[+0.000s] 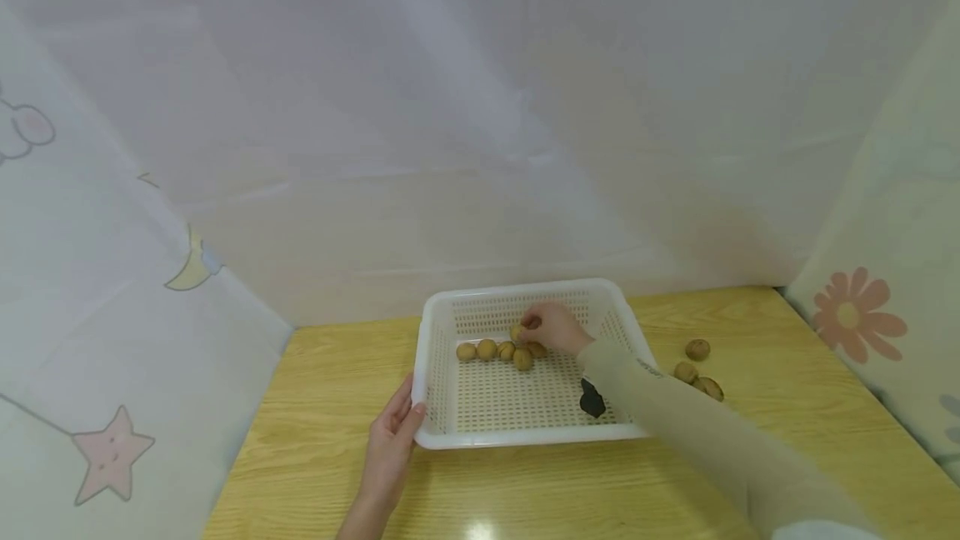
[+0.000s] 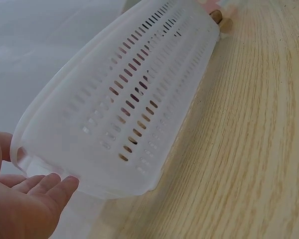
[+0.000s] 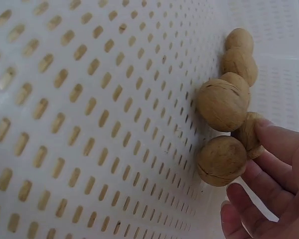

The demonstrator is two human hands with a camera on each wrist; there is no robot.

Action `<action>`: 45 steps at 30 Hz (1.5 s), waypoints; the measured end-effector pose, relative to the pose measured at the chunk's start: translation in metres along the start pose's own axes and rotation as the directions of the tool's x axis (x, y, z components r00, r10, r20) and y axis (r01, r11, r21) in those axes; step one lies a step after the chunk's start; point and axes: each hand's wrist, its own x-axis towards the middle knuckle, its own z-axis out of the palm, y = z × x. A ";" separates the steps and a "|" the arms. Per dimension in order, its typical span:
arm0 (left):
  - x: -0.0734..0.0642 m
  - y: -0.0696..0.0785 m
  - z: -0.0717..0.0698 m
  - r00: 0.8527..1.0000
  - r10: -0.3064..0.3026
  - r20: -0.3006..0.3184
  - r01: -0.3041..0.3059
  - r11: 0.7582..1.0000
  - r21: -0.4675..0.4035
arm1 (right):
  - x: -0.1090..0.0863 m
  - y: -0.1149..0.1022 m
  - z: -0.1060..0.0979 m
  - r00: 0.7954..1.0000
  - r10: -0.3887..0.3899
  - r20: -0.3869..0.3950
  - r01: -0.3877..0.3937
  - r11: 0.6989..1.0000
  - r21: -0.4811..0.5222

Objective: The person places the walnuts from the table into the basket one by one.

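Left hand (image 1: pixel 390 433) grips white plastic basket (image 1: pixel 525 438) by near-left rim: keep braced. Right hand (image 1: pixel 557 328) pinches walnut (image 3: pixel 248 137), thumb opposing fingers: release low, beside neighbouring walnuts (image 1: pixel 522 359).

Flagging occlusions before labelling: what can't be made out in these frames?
Head: the basket's near right corner, behind the right sleeve.
Head: the dark object below the sleeve's cuff, too small to identify.
Left wrist: most of the basket's inside, behind its slotted wall; part of the left hand, cut off by the left edge.
Right wrist: part of the pinched walnut, behind nearer walnuts and the right hand.
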 end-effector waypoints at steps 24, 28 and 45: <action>0.000 -0.001 0.000 1.000 -0.004 0.002 0.004 1.000 -0.014 | -0.017 -0.009 -0.032 0.997 -0.065 0.047 0.067 0.996 -0.054; 0.001 -0.001 0.000 1.000 0.002 -0.002 -0.002 1.000 -0.018 | -0.029 -0.018 -0.047 0.994 -0.107 0.034 0.109 0.991 -0.073; 0.000 0.001 0.001 1.000 0.019 -0.013 -0.019 1.000 -0.003 | -0.093 -0.003 -0.109 0.986 -0.162 0.040 0.165 0.983 -0.080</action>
